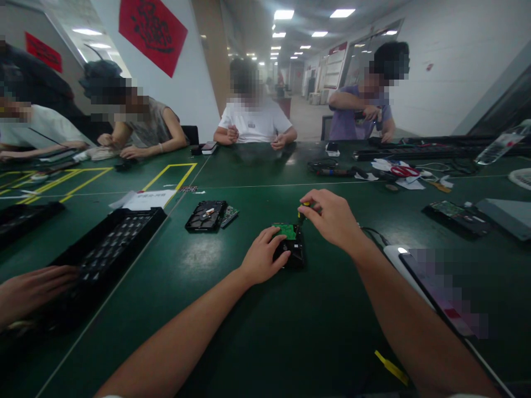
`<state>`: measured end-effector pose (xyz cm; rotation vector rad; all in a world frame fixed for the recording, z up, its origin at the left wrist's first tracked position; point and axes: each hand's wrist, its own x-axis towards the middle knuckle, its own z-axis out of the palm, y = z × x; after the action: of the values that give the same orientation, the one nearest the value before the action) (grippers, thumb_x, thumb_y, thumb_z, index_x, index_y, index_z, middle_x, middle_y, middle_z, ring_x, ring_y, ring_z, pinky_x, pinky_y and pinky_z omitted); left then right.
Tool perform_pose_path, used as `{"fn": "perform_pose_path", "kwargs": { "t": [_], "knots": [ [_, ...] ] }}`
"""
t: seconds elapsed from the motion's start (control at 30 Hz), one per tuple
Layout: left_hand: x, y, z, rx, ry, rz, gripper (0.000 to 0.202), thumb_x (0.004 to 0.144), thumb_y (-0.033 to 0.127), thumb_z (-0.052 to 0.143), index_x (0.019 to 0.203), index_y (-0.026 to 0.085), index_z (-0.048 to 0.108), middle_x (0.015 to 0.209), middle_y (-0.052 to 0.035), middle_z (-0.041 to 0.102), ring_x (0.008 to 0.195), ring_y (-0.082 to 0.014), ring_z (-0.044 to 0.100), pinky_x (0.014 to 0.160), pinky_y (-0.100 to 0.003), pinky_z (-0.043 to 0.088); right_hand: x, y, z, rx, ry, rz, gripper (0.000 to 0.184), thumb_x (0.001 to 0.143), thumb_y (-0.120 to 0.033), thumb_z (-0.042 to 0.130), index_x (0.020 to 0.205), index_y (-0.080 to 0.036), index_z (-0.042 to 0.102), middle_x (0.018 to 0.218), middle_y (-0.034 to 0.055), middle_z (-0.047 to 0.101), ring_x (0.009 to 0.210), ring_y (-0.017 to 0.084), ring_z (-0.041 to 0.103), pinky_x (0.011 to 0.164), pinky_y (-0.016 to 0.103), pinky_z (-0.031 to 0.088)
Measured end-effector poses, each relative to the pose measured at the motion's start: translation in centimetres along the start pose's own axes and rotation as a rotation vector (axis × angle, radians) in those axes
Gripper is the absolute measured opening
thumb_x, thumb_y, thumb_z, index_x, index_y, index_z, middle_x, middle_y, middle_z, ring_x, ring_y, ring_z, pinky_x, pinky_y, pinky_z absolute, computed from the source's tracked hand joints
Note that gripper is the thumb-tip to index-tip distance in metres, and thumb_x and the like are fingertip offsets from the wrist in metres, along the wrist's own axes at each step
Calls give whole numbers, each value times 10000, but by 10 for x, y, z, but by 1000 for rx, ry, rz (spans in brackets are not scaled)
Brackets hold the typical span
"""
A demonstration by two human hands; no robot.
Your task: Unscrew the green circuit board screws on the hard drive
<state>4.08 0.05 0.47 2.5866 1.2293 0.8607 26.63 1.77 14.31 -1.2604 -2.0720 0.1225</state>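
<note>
Glossy dark-green bench [265,342] spans the room; on it, the spread left hand [263,254] steadies a black rectangular device [297,257] with green circuit board [287,231]; the right hand [332,215] pinches a yellow-and-black screwdriver [300,215] at its far corner. Tilting could slip the tip, scratching the board.

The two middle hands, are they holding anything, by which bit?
The right hand pinches a screwdriver by its handle; the left hand rests on a black box's left side.

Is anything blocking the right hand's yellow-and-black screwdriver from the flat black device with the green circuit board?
Nothing visible is. The screwdriver in the right hand points down at the device's upper right; the left hand rests on its left side, clear of the tip.
</note>
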Motion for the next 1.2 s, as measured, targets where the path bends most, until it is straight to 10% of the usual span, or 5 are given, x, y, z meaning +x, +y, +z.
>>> {"fn": "perform_pose_path", "kwargs": {
  "t": [0.6,0.93,1.2],
  "knots": [
    [0,0,0,2,5,11,473,985,443,594,1390,199,585,1478,-155,531,1435,-333,451,1204,-559,417,-1,-2,1,-35,-13,26,156,895,-325,748,957,-210,663,941,56,693,808,206,638,746,334,465],
    [-1,1,0,1,10,11,461,991,440,588,1389,206,588,1482,-151,529,1436,-336,450,1198,-567,422,-2,-5,-1,103,-127,-42,322,979,-132,527,1245,-202,693,1203,77,738,811,181,698,805,345,510],
    [0,0,0,0,6,13,474,993,455,582,1396,205,583,1480,-157,532,1436,-339,450,1198,-573,419,-1,-3,-2,-47,-28,15,114,973,-248,619,1037,-187,691,1037,82,736,824,203,668,789,347,472]
  ]
}}
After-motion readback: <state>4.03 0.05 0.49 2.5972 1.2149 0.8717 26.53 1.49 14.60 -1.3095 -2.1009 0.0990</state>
